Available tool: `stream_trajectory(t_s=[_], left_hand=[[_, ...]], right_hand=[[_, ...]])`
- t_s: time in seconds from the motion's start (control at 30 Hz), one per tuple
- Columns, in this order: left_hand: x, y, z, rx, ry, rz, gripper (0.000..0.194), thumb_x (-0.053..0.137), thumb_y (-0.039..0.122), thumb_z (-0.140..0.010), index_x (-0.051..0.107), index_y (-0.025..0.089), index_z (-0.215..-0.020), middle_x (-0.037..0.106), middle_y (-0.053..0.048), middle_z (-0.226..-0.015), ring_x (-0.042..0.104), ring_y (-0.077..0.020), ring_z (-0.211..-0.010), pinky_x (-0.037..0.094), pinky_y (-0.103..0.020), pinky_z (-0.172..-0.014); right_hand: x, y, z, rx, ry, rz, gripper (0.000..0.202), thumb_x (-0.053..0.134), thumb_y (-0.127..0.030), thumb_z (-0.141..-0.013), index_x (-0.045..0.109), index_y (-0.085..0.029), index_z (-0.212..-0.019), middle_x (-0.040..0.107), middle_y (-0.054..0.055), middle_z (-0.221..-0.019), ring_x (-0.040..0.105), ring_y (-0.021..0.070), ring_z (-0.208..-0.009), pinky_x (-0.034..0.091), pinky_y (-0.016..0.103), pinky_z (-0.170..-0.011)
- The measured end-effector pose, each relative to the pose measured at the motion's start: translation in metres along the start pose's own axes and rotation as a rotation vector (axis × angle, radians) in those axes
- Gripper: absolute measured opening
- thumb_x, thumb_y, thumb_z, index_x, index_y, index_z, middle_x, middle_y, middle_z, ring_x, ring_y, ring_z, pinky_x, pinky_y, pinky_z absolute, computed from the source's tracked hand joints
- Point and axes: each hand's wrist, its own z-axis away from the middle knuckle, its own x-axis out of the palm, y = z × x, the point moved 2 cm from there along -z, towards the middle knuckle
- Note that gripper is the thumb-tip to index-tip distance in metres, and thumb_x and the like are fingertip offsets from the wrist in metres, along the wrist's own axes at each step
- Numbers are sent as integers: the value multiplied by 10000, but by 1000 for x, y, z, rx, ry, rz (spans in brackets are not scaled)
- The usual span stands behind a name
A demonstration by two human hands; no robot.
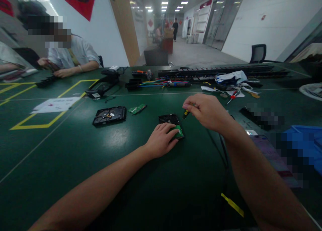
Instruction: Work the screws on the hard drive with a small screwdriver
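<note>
Long white-walled office (198, 53) beyond a broad dark-green tabletop (62, 154); right hand (206, 112) pinched narrowly on a stubby yellow-and-black handle (185, 114); left hand (162, 140) low over a green circuit board (179, 132) on a black rectangular drive (168, 119), cannot tell whether gripping; farther left, a larger black rectangular drive (109, 115); between both, a small loose green board (137, 109).

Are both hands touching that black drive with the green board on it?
No: the left hand rests on the black drive, while the right hand is held apart from it, gripping a yellow-and-black tool.
</note>
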Motion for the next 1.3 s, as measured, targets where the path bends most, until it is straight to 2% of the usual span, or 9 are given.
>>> stream_trajectory(t_s=[0.17,0.3,0.47,0.63,0.8,1.03,1.23,1.3], left_hand=[[1,0,0,-2,7,8,399,588,405,-1034,606,232,-1394,589,-120,-1451,547,-322,-1352,464,-538,-1130],[1,0,0,-4,1,21,394,583,404,-1037,604,242,-1395,587,-118,-1453,549,-319,-1354,464,-538,-1130],[0,0,0,-15,-5,19,401,594,400,-1030,603,244,-1399,586,-119,-1460,543,-321,-1361,455,-541,-1140],[-2,1,-1,-11,-13,18,392,582,398,-1036,608,232,-1390,588,-126,-1459,550,-324,-1349,461,-542,-1129],[-1,1,0,-18,-7,29,401,599,397,-1026,605,245,-1397,592,-119,-1448,548,-322,-1350,468,-546,-1124],[0,1,0,-17,-3,18,397,591,394,-1033,602,246,-1401,588,-116,-1452,544,-313,-1359,464,-532,-1132],[0,0,0,-16,-14,19,406,596,402,-1031,600,237,-1402,583,-122,-1461,541,-322,-1363,460,-549,-1140],[0,0,0,-15,-16,17,409,595,403,-1031,598,234,-1403,583,-122,-1462,542,-323,-1361,460,-550,-1140]], right_hand=[[-2,-4,1,16,10,-52,237,549,-158,-974,735,-182,-1118,785,98,-1143,702,252,-1033,483,376,-934],[-1,-8,2,35,-19,-15,240,527,-159,-959,710,-154,-1114,771,125,-1133,694,270,-1007,485,394,-911],[-2,-6,1,82,40,21,191,578,-171,-904,695,-135,-1050,741,152,-1069,671,268,-921,489,396,-863],[-1,-4,1,12,23,-22,207,535,-162,-946,706,-170,-1063,753,138,-1126,679,283,-1034,488,414,-951],[1,-3,2,-20,1,-54,300,492,-71,-904,711,-190,-1071,766,110,-1152,686,258,-1038,489,387,-962],[4,-6,-2,-4,7,-58,198,495,-198,-999,692,-192,-978,758,96,-1018,677,245,-940,474,373,-879],[8,-6,0,29,47,-10,215,502,-180,-971,648,-178,-1128,718,133,-1144,659,273,-1013,480,407,-905],[9,-5,1,48,71,22,211,527,-189,-949,643,-170,-1124,700,150,-1144,648,284,-1016,484,414,-902]])
